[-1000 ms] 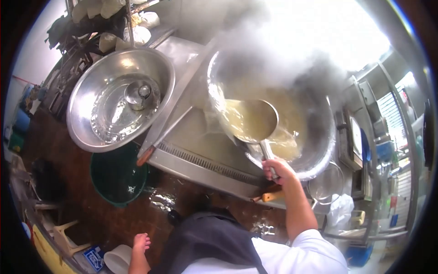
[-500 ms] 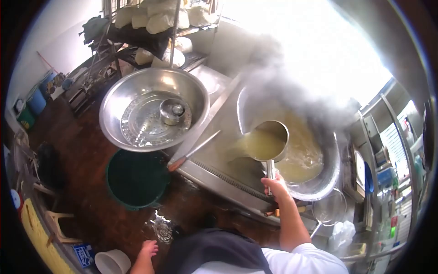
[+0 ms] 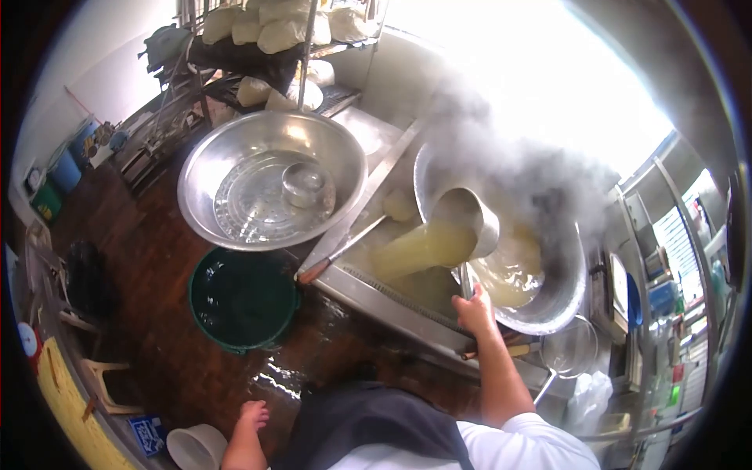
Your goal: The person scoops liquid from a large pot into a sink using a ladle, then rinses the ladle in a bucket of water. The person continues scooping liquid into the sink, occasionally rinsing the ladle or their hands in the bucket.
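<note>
My right hand (image 3: pixel 475 309) is closed round the handle of a large metal saucepan (image 3: pixel 487 235). The pan is tipped to the left, and a broad stream of yellowish liquid (image 3: pixel 415 249) runs from it onto the metal stove top (image 3: pixel 368 290). Just right of the pan stands a big steaming pot (image 3: pixel 540 323) with cloudy, yellowish liquid inside. My left hand (image 3: pixel 253 413) hangs low at the left above the floor, holding nothing, its fingers loosely bent and apart. A wooden-handled ladle (image 3: pixel 345 251) lies across the stove's left edge, with its round head partly under the liquid.
A wide metal basin (image 3: pixel 196 184) with water and a small metal bowl (image 3: pixel 304 186) stands at the left. Below it is a green tub (image 3: pixel 205 313) on the wet floor (image 3: pixel 157 266). Wooden handles (image 3: pixel 509 351) and a wire strainer (image 3: pixel 570 348) lie right of my arm. Steam veils the back.
The saucepan has tilted further left, and the stream has grown wider and longer. Its liquid level has dropped. My left hand has barely moved.
</note>
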Tool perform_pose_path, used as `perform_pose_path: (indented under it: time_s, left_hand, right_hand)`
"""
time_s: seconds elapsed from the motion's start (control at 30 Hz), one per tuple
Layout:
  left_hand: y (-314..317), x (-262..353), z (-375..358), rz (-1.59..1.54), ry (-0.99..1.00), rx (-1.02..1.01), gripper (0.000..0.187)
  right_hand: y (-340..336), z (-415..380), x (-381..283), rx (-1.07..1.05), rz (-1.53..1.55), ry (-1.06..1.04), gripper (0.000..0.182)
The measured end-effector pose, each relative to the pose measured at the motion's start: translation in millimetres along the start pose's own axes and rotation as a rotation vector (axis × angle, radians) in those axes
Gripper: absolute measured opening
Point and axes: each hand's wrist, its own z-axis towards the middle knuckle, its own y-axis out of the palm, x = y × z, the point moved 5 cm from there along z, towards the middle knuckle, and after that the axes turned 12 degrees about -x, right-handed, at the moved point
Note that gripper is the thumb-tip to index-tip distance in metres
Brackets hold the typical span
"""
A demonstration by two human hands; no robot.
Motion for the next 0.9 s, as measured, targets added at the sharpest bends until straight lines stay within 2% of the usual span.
perform_pose_path:
  time_s: [0.03, 0.1, 0.23, 0.3, 0.47, 0.53, 0.67, 0.73, 0.8, 0.9]
  left_hand:
    - [3.7, 0.3, -1.0, 0.007, -0.001, 0.001, 0.032]
    - [8.4, 4.6, -3.1, 0.029, -0.004, -0.004, 0.031]
    - [15.2, 3.8, 1.3, 0.058, -0.035, -0.044, 0.029]
    - [17.7, 7.6, 5.7, 0.075, -0.042, -0.062, 0.028]
    - [27.3, 32.3, -4.3, 0.083, -0.033, -0.032, 0.028]
    - [34.6, 47.8, -12.3, 0.106, -0.023, -0.019, 0.028]
    - [53.6, 75.7, -31.3, 0.159, -0.003, 0.054, 0.029]
    - [61.1, 84.8, -37.5, 0.165, -0.017, 0.075, 0.029]
    - [65.4, 91.7, -36.3, 0.238, -0.03, 0.038, 0.029]
    - [85.8, 107.7, -50.4, 0.22, -0.017, 0.057, 0.028]
  right_hand:
    - [0.4, 3.3, 5.8, 0.005, 0.007, 0.011, 0.053]
    - [-4.7, 11.5, 5.6, 0.151, -0.363, -0.178, 0.052]
    - [-18.9, 10.0, -11.9, 0.112, -0.417, -0.101, 0.048]
    - [-23.4, 22.8, -8.3, 0.168, -0.473, -0.211, 0.045]
    - [-60.7, 63.1, 45.2, 0.24, -0.48, -0.115, 0.042]
    - [-83.0, 76.2, 75.3, 0.203, -0.434, 0.007, 0.038]
    - [-135.9, 118.2, 180.3, 0.336, -0.397, 0.126, 0.039]
    - [-175.3, 127.4, 211.8, 0.388, -0.285, 0.271, 0.037]
    - [-210.4, 151.1, 263.6, 0.468, -0.434, 0.359, 0.031]
    - [-248.2, 153.9, 285.3, 0.428, -0.499, 0.506, 0.031]
